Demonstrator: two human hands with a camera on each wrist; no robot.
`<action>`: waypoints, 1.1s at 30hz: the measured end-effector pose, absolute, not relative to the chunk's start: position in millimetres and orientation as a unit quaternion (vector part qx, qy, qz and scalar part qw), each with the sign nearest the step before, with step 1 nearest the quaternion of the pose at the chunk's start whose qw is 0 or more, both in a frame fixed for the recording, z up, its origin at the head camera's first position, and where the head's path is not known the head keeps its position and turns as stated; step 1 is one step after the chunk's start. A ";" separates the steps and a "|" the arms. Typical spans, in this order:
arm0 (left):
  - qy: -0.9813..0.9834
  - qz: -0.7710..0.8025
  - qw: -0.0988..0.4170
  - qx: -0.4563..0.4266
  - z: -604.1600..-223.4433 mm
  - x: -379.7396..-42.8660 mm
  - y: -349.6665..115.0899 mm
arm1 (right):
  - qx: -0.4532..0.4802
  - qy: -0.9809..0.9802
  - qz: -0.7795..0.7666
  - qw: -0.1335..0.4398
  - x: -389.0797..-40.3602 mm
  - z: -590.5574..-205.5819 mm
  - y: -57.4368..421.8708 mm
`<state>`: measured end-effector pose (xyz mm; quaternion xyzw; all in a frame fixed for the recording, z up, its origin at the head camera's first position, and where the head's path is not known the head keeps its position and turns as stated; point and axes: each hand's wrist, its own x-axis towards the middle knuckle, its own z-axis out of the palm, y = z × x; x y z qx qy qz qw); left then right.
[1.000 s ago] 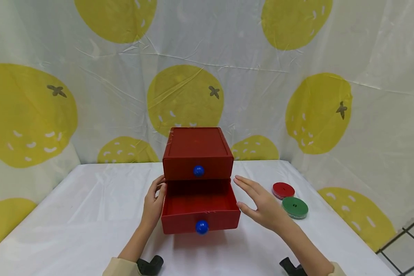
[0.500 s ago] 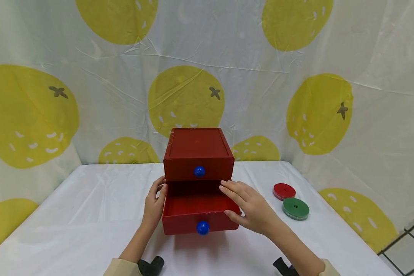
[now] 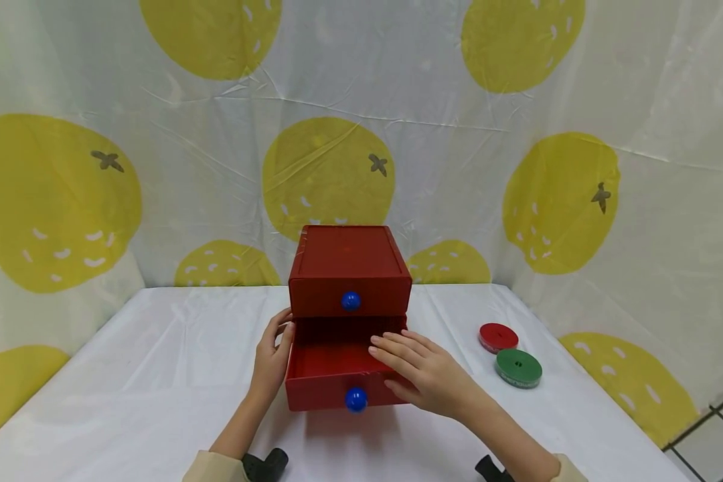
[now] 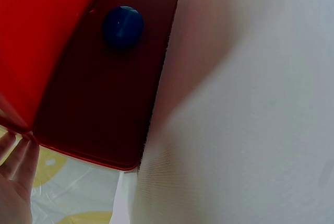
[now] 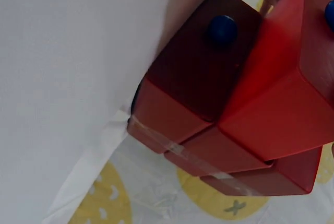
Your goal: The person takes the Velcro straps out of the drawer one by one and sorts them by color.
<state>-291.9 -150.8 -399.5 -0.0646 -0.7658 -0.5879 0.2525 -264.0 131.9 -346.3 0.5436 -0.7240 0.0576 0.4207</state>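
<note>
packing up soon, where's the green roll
In the head view, the green roll lies at right on the white tablecloth, beside the red roll, right of the right hand.

Head: from above near side of table point(image 3: 156, 375), facing down toward far edge, farthest back. Wrist cams: low, close, rolled opposite ways, facing drawers point(image 3: 331, 308); both share bottom knob point(image 4: 123, 27).

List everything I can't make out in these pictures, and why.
Right end of the open drawer: head view, covered by the right hand.
Bottom drawer: head view, hidden by the open drawer.
Open drawer's blue knob: right wrist view, cut by the right edge.
Markings on the green roll: head view, too small.
</note>
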 end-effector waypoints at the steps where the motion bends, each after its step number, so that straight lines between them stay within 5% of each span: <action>1: -0.765 -0.589 0.253 -0.066 -399.6 -292.2 -150.6 | 0.547 -0.720 0.055 0.424 -264.2 -347.5 131.2; 33: -0.767 -0.589 0.247 -0.057 -397.6 -289.2 -148.8 | 0.550 -0.695 -0.003 0.463 -273.5 -356.1 125.9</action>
